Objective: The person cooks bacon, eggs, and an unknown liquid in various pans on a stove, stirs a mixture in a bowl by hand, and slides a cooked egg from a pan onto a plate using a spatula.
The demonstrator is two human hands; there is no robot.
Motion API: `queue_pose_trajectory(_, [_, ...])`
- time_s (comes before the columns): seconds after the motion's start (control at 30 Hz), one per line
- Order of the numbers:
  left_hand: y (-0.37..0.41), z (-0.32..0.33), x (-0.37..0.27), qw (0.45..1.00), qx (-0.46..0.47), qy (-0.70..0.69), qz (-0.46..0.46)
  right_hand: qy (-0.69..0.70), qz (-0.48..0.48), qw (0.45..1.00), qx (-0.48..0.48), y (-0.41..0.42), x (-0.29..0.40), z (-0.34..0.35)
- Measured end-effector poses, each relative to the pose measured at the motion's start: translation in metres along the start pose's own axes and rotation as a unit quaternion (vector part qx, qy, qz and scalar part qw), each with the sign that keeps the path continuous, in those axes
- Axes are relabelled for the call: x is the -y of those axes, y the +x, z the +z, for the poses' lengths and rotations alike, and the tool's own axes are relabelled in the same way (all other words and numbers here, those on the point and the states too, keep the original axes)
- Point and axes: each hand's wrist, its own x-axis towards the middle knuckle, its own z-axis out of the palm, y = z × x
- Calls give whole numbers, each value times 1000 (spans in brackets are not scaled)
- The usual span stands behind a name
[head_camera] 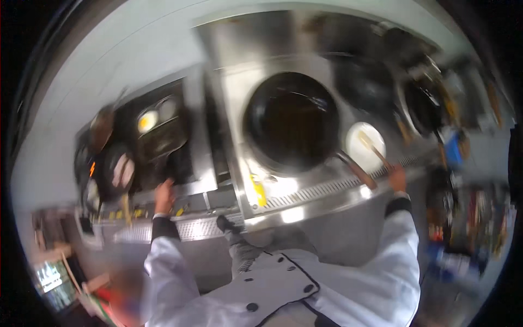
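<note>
My left hand (164, 198) is closed around what looks like the dark handle of a rectangular pan (162, 143) on the left stove. Behind that pan, an egg with a yellow yolk (148, 121) lies in a small round mould or hollow. My right hand (397, 178) grips the wooden handle of a utensil (381, 157), perhaps a spatula or brush; blur hides which. Its pale head rests over a white round plate (365, 143) on the steel counter. Between my hands sits a large black pan (292, 122), its brown handle (359, 173) pointing towards the right hand.
A frying pan with pale food (123, 171) stands at far left, near an orange glow (92, 168). A yellow-handled object (258, 190) lies by the slotted drain (318, 190). Further right are a dark wok (363, 81) and another pan (423, 106). Shelves of blurred goods (470, 220) stand at right.
</note>
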Motion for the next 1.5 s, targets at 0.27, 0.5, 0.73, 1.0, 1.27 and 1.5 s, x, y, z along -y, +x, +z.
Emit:
queue_pose_trajectory(0.27, [-90, 48, -17, 992, -114, -50, 21, 48, -95, 992, 71, 32, -28, 47])
queue_pose_trajectory(0.5, [-232, 82, 38, 983, -156, -56, 78, 79, -113, 989, 51, 44, -62, 41])
queue_pose_trajectory(0.73, [-438, 142, 147, 966, -214, -146, 23, 212, -155, 961, -91, 6, -55, -27])
queue_pose_trajectory(1.0, [-663, 259, 339, 916, -343, -200, -64, 384, -472, 793, 20, -47, 56, -142])
queue_pose_trajectory(1.27, [-826, 479, 467, 848, -473, -200, -133, 307, -653, 520, 458, -186, 153, -148])
queue_pose_trajectory(1.5, [-922, 735, 492, 735, -565, -301, -226, -5, -800, 247, 546, -351, 81, -154])
